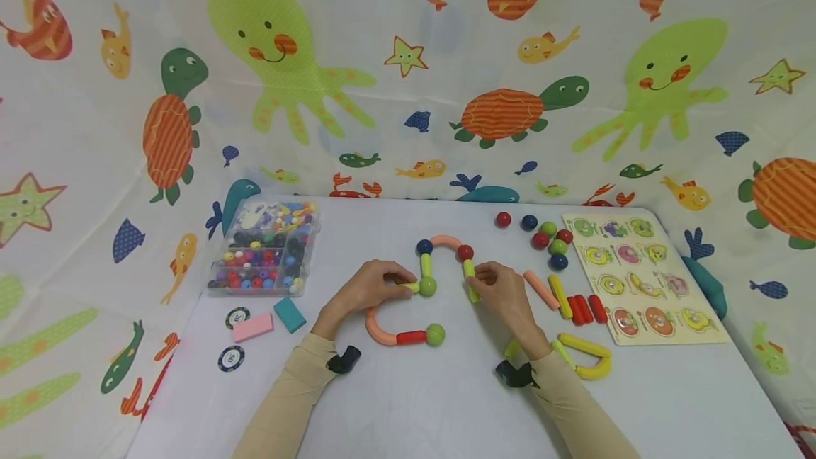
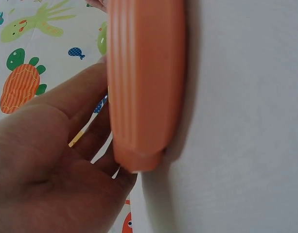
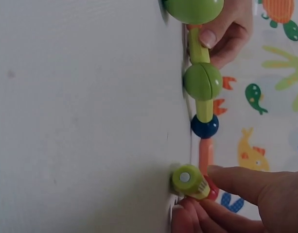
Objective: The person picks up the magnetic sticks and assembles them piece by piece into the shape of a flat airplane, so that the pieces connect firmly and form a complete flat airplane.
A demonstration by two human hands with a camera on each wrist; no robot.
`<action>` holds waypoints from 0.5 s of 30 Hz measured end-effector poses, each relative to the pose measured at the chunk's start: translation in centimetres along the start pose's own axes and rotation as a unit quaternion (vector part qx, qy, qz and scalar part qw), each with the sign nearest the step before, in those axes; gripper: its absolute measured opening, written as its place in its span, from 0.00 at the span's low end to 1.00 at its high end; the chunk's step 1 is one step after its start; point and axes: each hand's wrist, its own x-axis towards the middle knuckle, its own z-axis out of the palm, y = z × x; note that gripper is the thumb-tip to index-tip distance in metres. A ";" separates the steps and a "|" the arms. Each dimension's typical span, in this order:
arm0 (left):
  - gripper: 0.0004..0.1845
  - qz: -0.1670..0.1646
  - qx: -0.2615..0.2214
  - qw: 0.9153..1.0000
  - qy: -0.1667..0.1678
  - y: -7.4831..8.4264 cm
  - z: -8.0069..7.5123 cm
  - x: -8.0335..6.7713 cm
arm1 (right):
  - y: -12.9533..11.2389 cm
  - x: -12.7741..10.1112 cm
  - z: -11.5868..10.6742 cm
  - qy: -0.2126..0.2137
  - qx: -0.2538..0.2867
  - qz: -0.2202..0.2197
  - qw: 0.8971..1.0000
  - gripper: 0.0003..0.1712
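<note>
My left hand [image 1: 372, 285] pinches a short lime rod [image 1: 409, 287] that meets a green ball [image 1: 428, 286]. From that ball a second lime rod [image 1: 426, 264] runs up to a dark blue ball [image 1: 424, 247]. An orange curved rod [image 1: 445, 240] links it to a red ball [image 1: 465, 253]. Below the red ball, my right hand [image 1: 503, 292] holds another lime rod [image 1: 471, 273] between thumb and fingers; its magnet-like end faces the right wrist view. By the left hand, an orange curved piece [image 2: 146, 73] leads to a red rod [image 1: 411, 337] and green ball [image 1: 435, 334].
Loose balls [image 1: 540, 240] and straight rods [image 1: 557, 296] lie right of the chain, beside a wooden puzzle board [image 1: 602, 335]. Yellow curved pieces [image 1: 593, 372] sit near the right forearm. At left are a bead box [image 1: 258, 292], pink block [image 1: 252, 328], teal block [image 1: 290, 315] and round chips [image 1: 231, 358].
</note>
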 end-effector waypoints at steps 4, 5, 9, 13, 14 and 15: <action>0.12 0.000 0.004 1.000 -0.001 0.0 0.0 0.0 | 0.2 -0.1 -0.8 0.004 0.004 0.003 1.000 0.20; 0.12 0.000 0.004 1.000 -0.001 0.1 0.0 0.0 | 0.3 0.0 -1.1 0.009 0.006 0.003 1.000 0.20; 0.12 0.002 0.007 1.000 0.000 0.1 0.0 0.0 | 0.5 0.5 -2.9 0.050 0.021 -0.005 0.999 0.21; 0.12 -0.001 0.007 1.000 0.002 0.2 0.1 0.0 | 1.1 1.1 -5.4 0.116 0.035 -0.010 0.993 0.21; 0.12 -0.002 0.007 1.000 0.003 0.2 0.1 0.0 | 1.3 1.2 -6.0 0.134 0.038 -0.007 0.990 0.21; 0.12 -0.004 0.006 1.000 0.003 0.3 0.1 -0.1 | 1.5 1.4 -6.7 0.154 0.044 -0.003 0.987 0.21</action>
